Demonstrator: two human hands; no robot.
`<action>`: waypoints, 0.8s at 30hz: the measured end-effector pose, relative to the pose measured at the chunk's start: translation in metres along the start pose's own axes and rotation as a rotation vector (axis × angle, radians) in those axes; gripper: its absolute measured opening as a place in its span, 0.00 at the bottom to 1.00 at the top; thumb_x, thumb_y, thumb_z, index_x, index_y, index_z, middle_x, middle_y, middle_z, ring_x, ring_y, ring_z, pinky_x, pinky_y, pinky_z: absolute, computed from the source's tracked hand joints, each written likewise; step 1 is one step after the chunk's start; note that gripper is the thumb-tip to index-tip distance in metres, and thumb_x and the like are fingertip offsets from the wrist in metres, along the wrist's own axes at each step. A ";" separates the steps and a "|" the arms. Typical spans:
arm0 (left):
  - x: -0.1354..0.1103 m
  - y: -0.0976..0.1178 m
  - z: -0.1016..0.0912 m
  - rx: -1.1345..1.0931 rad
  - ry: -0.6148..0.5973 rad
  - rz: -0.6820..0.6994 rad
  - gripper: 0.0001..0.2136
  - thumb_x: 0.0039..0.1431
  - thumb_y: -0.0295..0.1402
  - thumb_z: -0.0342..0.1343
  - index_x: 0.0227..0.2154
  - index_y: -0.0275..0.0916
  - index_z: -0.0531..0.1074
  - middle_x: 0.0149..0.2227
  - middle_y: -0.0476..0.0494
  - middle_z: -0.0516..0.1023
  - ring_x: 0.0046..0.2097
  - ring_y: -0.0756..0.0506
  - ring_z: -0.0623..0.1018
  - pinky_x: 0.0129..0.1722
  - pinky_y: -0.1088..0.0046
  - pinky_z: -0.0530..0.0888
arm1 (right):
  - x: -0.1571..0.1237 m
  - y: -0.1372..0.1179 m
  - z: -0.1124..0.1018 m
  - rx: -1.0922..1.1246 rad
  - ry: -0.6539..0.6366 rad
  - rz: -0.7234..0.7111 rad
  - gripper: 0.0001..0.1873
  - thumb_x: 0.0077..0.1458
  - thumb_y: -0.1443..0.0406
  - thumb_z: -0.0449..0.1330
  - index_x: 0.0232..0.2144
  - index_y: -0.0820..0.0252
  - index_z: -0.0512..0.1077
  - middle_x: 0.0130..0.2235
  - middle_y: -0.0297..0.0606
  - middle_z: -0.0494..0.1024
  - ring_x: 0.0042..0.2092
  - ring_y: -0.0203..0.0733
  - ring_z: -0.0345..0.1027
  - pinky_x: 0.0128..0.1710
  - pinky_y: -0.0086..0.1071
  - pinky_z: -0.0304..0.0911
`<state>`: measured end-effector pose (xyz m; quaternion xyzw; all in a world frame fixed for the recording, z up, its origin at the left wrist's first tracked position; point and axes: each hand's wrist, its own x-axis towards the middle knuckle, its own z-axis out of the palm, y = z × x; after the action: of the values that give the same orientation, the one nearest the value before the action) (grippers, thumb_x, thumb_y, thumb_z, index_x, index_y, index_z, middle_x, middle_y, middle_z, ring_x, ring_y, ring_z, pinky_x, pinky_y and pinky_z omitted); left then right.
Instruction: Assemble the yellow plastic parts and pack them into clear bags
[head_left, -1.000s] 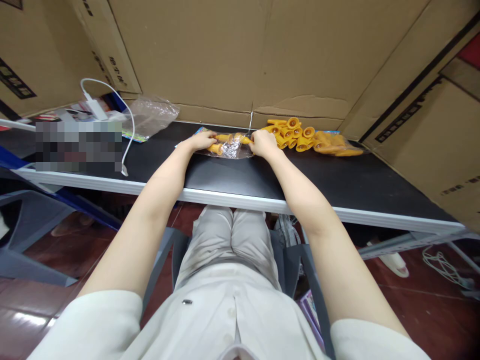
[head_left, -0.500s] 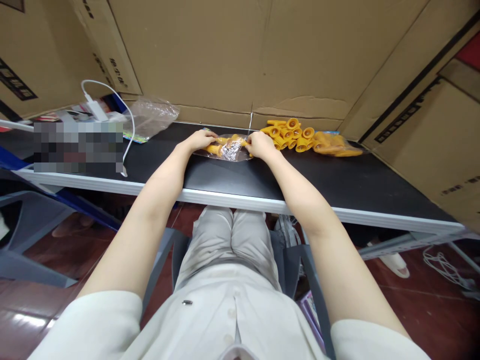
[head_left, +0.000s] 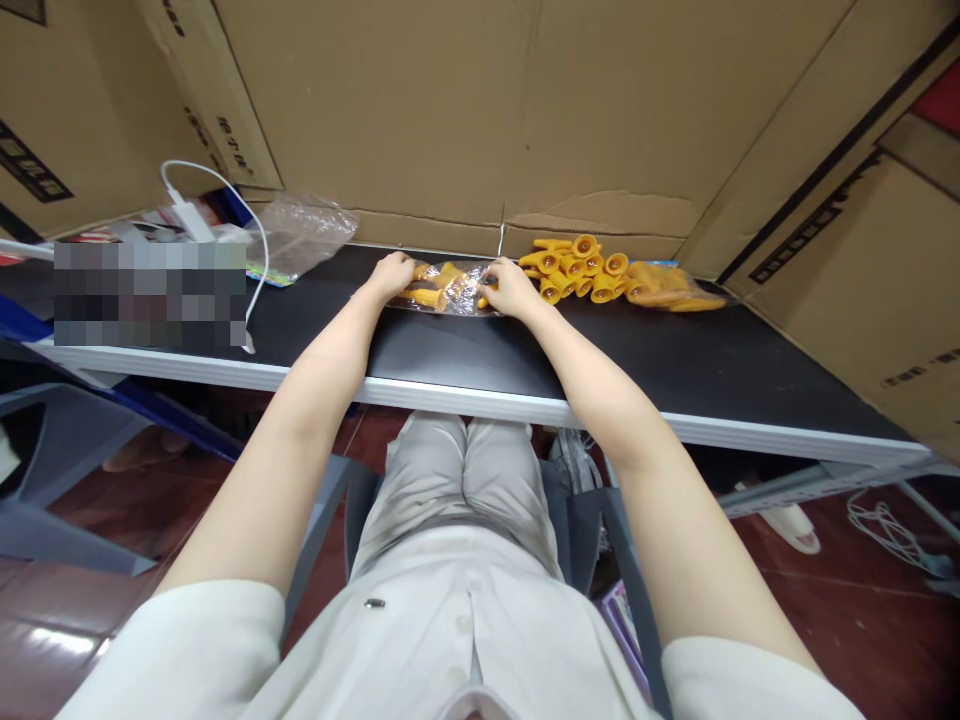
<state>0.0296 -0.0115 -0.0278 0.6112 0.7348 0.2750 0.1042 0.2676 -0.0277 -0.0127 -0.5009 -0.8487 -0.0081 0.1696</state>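
A clear plastic bag (head_left: 448,290) with a few orange plastic toy pieces inside lies on the black table (head_left: 465,345) near its far edge. My left hand (head_left: 392,275) grips the bag's left end with curled fingers. My right hand (head_left: 508,288) pinches the bag's right end. Just right of my right hand lies a loose pile of orange toy pieces (head_left: 576,268), and beyond it a filled bag of orange pieces (head_left: 670,286).
Cardboard boxes (head_left: 465,110) wall in the table at the back and right. An empty clear bag (head_left: 300,232), a white charger with cable (head_left: 196,215) and printed cards sit at the table's left. Grey chair parts and cables are on the floor below.
Both hands have shifted slightly left and farther back with the bag. The bag now lies flatter, and my left hand sits at its far left corner.
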 end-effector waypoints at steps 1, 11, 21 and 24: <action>0.000 0.000 0.000 0.010 0.013 -0.016 0.26 0.71 0.31 0.44 0.64 0.31 0.77 0.66 0.30 0.79 0.68 0.34 0.78 0.67 0.62 0.73 | -0.001 -0.001 -0.002 -0.019 0.003 0.017 0.20 0.71 0.69 0.57 0.59 0.70 0.80 0.64 0.57 0.77 0.66 0.55 0.73 0.67 0.41 0.66; -0.001 -0.001 -0.002 0.090 -0.043 0.024 0.27 0.73 0.33 0.41 0.65 0.27 0.76 0.69 0.25 0.76 0.70 0.32 0.76 0.68 0.62 0.72 | -0.001 -0.004 0.000 0.019 -0.169 0.062 0.20 0.73 0.69 0.54 0.60 0.69 0.78 0.61 0.56 0.82 0.63 0.55 0.77 0.62 0.38 0.68; -0.012 0.004 -0.007 0.074 -0.010 0.117 0.29 0.70 0.33 0.44 0.70 0.33 0.73 0.71 0.36 0.75 0.72 0.39 0.73 0.73 0.69 0.65 | -0.001 -0.001 0.000 -0.034 -0.197 0.026 0.20 0.74 0.69 0.53 0.59 0.68 0.79 0.63 0.56 0.81 0.65 0.56 0.75 0.63 0.39 0.67; -0.020 0.010 -0.014 0.058 0.000 0.212 0.26 0.71 0.32 0.46 0.66 0.31 0.77 0.68 0.35 0.79 0.70 0.38 0.76 0.72 0.68 0.66 | -0.003 0.002 -0.011 -0.128 -0.125 0.089 0.20 0.71 0.70 0.53 0.54 0.65 0.83 0.60 0.56 0.82 0.65 0.62 0.75 0.64 0.46 0.68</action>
<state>0.0357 -0.0334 -0.0144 0.6882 0.6736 0.2633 0.0567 0.2740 -0.0313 -0.0033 -0.5472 -0.8324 -0.0233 0.0841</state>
